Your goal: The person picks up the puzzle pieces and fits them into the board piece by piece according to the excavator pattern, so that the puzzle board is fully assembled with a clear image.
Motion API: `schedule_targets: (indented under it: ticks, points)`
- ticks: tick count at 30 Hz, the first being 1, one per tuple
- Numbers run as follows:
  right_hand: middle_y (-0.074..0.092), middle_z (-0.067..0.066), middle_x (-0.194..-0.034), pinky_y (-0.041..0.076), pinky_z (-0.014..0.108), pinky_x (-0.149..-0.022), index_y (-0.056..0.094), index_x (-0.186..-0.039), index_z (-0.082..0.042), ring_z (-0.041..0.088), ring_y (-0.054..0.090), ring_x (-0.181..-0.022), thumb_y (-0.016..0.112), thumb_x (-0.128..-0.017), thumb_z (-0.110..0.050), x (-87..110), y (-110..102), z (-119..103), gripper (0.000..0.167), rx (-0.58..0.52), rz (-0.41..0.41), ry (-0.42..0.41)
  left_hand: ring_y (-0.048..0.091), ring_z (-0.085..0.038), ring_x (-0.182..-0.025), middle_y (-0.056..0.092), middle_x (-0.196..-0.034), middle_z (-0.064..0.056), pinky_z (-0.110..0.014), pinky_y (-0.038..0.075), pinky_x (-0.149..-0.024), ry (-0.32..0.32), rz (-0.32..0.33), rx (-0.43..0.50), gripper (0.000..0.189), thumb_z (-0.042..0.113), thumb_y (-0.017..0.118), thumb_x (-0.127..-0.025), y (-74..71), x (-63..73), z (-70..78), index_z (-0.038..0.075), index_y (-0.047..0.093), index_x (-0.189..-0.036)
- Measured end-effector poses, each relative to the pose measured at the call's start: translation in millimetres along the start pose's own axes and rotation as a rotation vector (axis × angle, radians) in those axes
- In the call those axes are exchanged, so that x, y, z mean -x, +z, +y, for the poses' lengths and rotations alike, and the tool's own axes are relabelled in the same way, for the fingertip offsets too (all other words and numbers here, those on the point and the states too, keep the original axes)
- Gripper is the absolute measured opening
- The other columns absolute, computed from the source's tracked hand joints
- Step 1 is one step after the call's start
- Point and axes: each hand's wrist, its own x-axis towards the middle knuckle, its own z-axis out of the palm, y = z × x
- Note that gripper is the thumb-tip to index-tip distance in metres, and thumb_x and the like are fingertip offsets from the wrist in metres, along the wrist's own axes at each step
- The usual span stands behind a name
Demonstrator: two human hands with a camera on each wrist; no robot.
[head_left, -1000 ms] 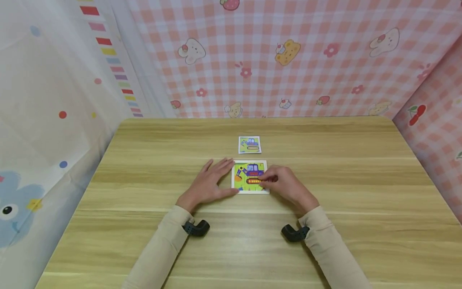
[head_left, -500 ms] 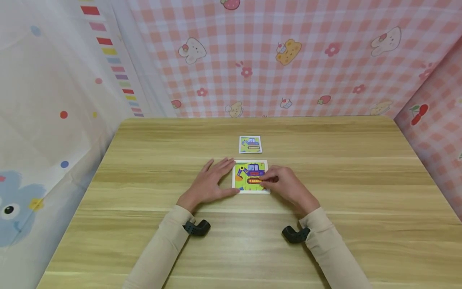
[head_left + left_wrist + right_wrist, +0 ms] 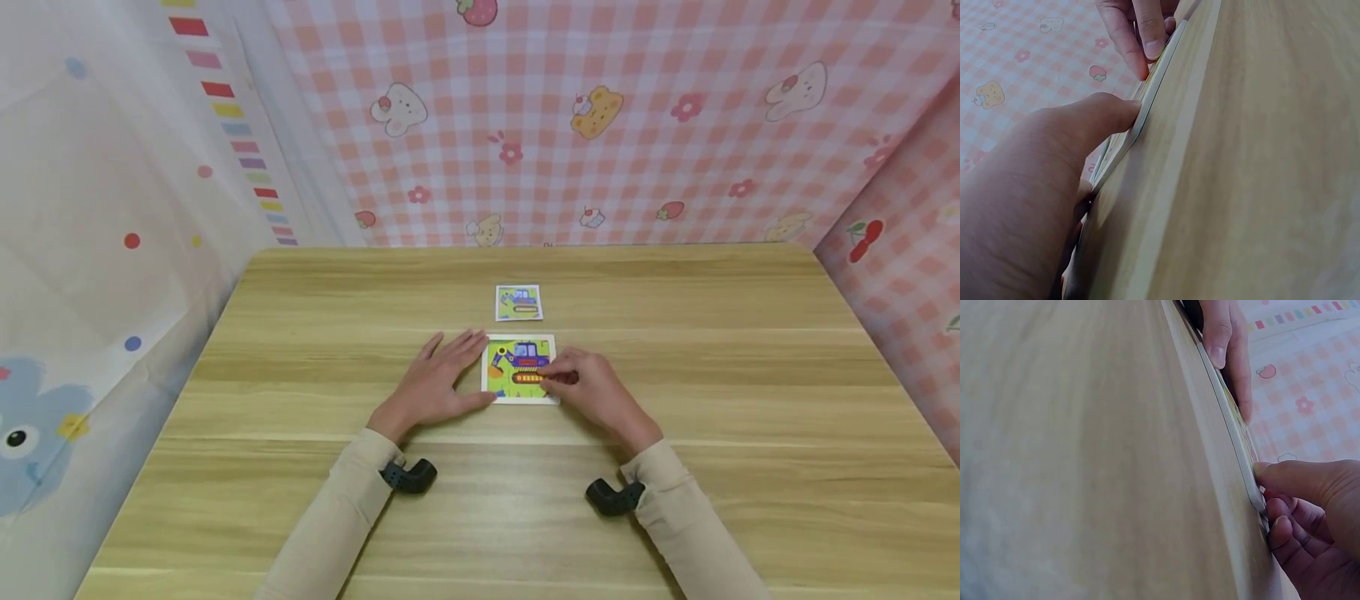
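Note:
A white-framed jigsaw puzzle (image 3: pixel 517 385) with a purple excavator on green lies flat on the table. My left hand (image 3: pixel 438 379) rests along its left side, fingers extended over the upper corner and the thumb laid on the near border. At the opposite side, my right hand (image 3: pixel 596 387) has thumb and forefinger bent together over the picture, by the excavator's track. I cannot tell whether a piece is between those tips. The left wrist view shows the right fingertips (image 3: pixel 1155 50) down at the puzzle's face. In the right wrist view, the other right fingers curl beside its edge.
Behind the puzzle lies a smaller picture card (image 3: pixel 519 303) with the same excavator. The wooden table (image 3: pixel 720 350) runs back to a pink checked cloth (image 3: pixel 645 158). Each wrist wears a black camera mount (image 3: pixel 411 476) over a beige sleeve.
Both hands keep their places on the puzzle, with only a slight shift in the right hand's fingers. The head view has tilted a little.

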Motion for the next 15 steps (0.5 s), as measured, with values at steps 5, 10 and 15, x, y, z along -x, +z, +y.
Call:
schedule_targets:
  ticks: [5, 10, 15]
  points:
    - [0.066, 0.005, -0.093, 0.053, 0.024, -0.068, 0.081, -0.106, 0.0, 0.017, 0.058, -0.081, 0.077, -0.093, -0.005, -1.1, 0.9, 0.8, 0.014, 0.016, 0.009, -0.012, 0.013, -0.018, -0.159, 0.016, -0.172, 0.001, -0.047, -0.003, -0.128, 0.002, 0.002, -0.009, 0.094, 0.07, 0.05, -0.095, 0.9, -0.6, -1.3, 0.015, 0.02, -0.166]
    - [0.065, 0.005, -0.093, 0.052, 0.024, -0.067, 0.08, -0.108, 0.0, 0.018, 0.057, -0.082, 0.077, -0.094, -0.007, -0.5, -0.5, 2.1, 0.016, 0.015, 0.008, -0.001, 0.012, -0.018, -0.159, 0.016, -0.172, 0.001, -0.047, -0.004, -0.128, 0.002, -0.003, -0.015, 0.093, 0.07, 0.048, -0.096, 3.8, -1.4, -1.0, 0.015, 0.02, -0.166]
    - [0.063, 0.006, -0.096, 0.048, 0.025, -0.066, 0.078, -0.115, -0.002, 0.019, 0.054, -0.082, 0.073, -0.098, -0.013, 1.0, -7.2, 2.1, 0.021, -0.014, 0.133, 0.02, 0.013, -0.019, -0.159, 0.014, -0.172, -0.002, -0.046, -0.004, -0.128, 0.005, 0.003, 0.011, 0.092, 0.067, 0.046, -0.098, 3.7, -1.9, -1.1, 0.013, 0.016, -0.166]
